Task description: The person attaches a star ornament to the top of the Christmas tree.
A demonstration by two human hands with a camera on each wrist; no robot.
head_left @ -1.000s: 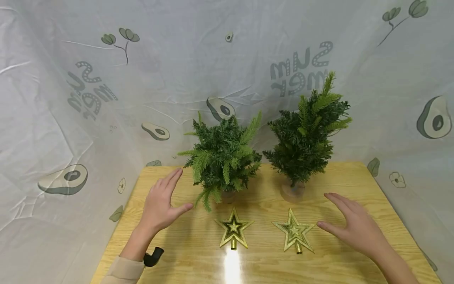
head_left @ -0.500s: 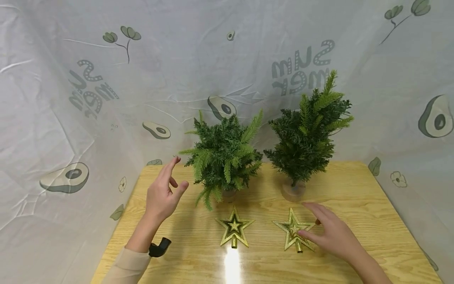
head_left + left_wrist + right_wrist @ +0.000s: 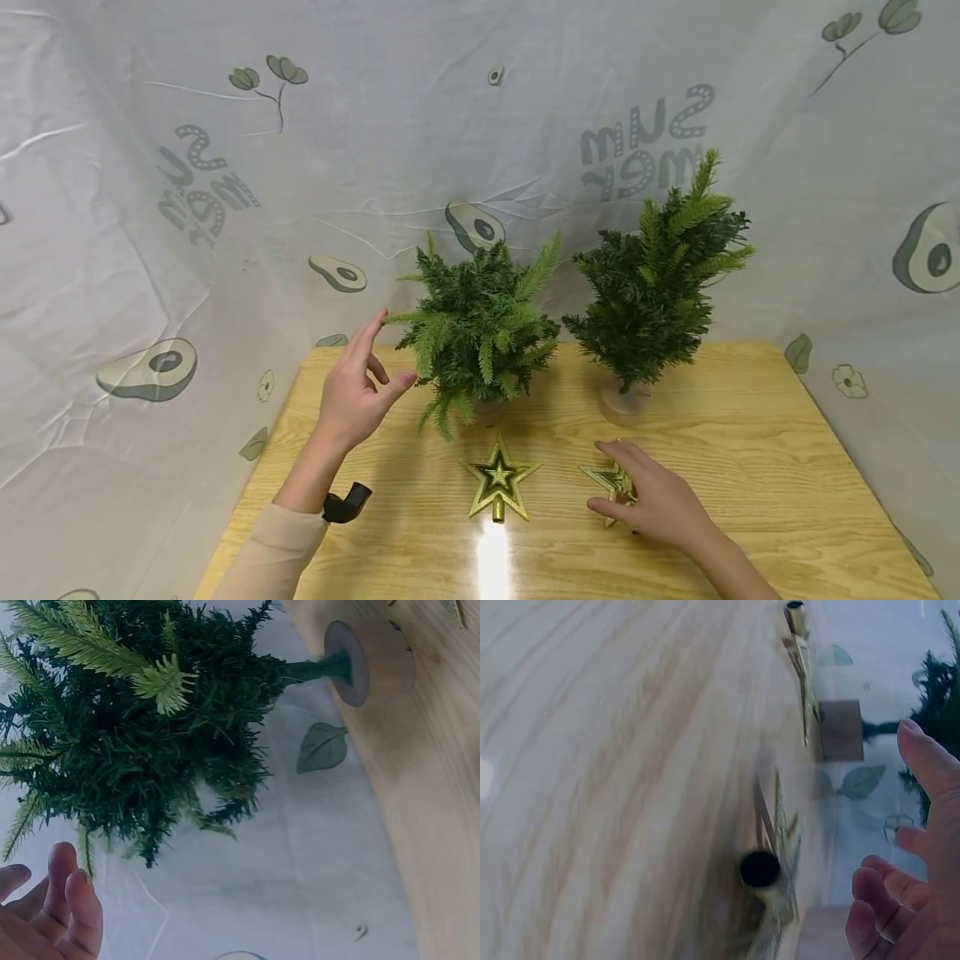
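Observation:
My left hand [image 3: 354,402] is raised beside the left small artificial Christmas tree [image 3: 480,325], its thumb and forefinger spread apart. Its fingertips come close to the light green branch tips; whether they touch cannot be told. In the left wrist view, loosely bent fingers [image 3: 75,900] show below that tree's dark branches [image 3: 142,742]. My right hand [image 3: 663,504] hovers over the right gold star topper [image 3: 611,479] and hides much of it, holding nothing. The right wrist view shows this star's hollow socket [image 3: 760,868] beside the hand's fingers [image 3: 889,892]. Another gold star topper [image 3: 499,477] lies flat before the left tree.
A second artificial tree [image 3: 652,300] leans slightly right on its round wooden base [image 3: 624,404]. Both trees stand towards the back of the wooden table [image 3: 757,467]. A printed white sheet [image 3: 390,125] hangs behind and along the sides.
My right hand has moved left from the table's right side to above the right star. My left hand has risen slightly and shifted right, nearer the left tree. The trees and stars stay put.

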